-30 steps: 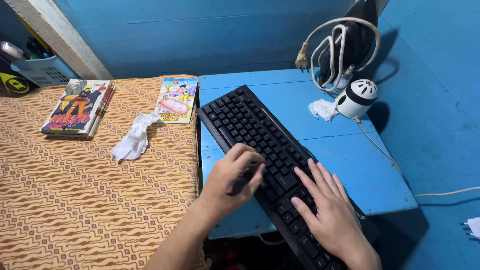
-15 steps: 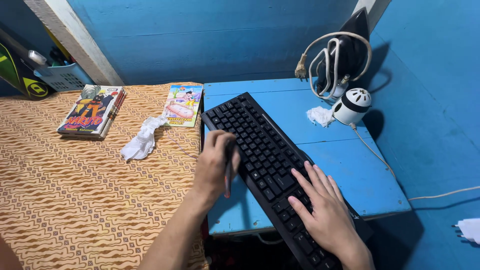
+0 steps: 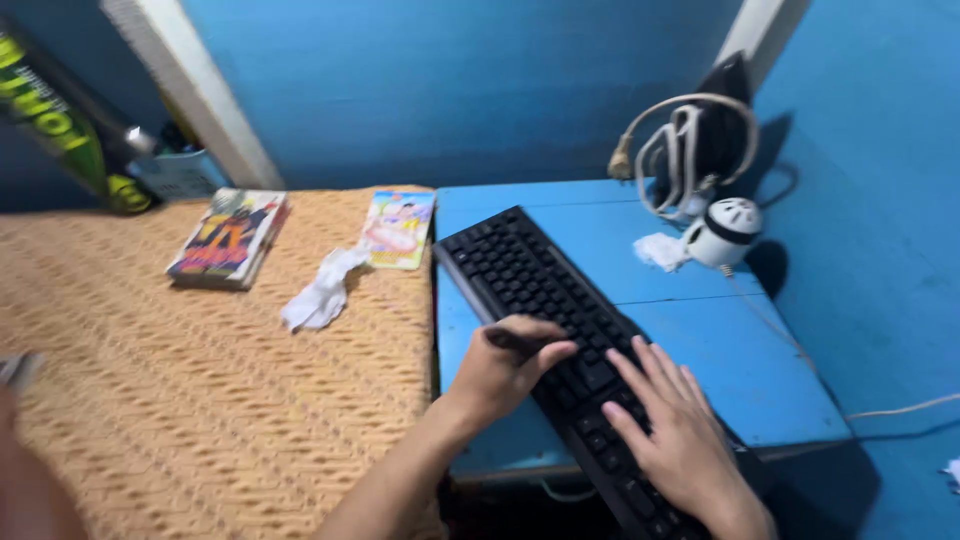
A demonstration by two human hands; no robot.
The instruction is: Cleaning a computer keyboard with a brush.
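Fingers of the left hand (image 3: 505, 370) are curling around a short dark stick-shaped tool (image 3: 515, 342), pinching it against the long black plastic computer keyboard (image 3: 545, 300); fingers of the right hand (image 3: 675, 435) are lying spread and flat on the keyboard's near keys; the keyboard is resting slantwise on the blue painted wooden worktop (image 3: 720, 340), beside an orange patterned cloth (image 3: 200, 390) carrying a crumpled white tissue (image 3: 322, 295).

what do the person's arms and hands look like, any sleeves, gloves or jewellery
Both are bare. The left hand and its forearm show no sleeve, glove, watch or ring as far as the frame reaches. The right hand is likewise ungloved, with no ring or wristband in view; only its wrist shows. Nails look short and unpainted, though the picture is somewhat blurred.
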